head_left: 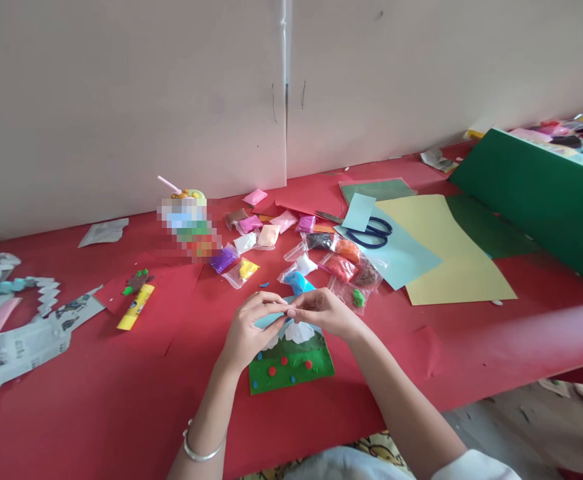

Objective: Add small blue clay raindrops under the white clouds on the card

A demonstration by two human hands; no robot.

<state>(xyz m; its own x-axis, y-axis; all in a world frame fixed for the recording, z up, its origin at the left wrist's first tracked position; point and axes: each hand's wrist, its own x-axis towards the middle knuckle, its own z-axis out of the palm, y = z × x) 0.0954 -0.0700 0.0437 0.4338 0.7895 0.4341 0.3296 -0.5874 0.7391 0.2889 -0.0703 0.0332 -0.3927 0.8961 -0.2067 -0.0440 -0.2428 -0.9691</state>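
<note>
My left hand (250, 330) and my right hand (322, 311) meet fingertip to fingertip just above a small clay picture (291, 360). Between the fingertips of both hands is a small pale piece of clay (288, 309). The picture lies flat on the red table (121, 400); it has a green lower band with red dots, white cloud shapes and a light blue upper part. My left wrist wears a silver bangle (202, 452). A blue clay bag (298, 281) lies just beyond my fingers.
Several small bags of coloured clay (291, 250) lie beyond the hands. Blue scissors (371, 233) rest on light blue paper, next to a yellow sheet (446, 253) and a green board (536, 193). A yellow glue stick (135, 307) and newspaper cuttings (16, 320) lie at left.
</note>
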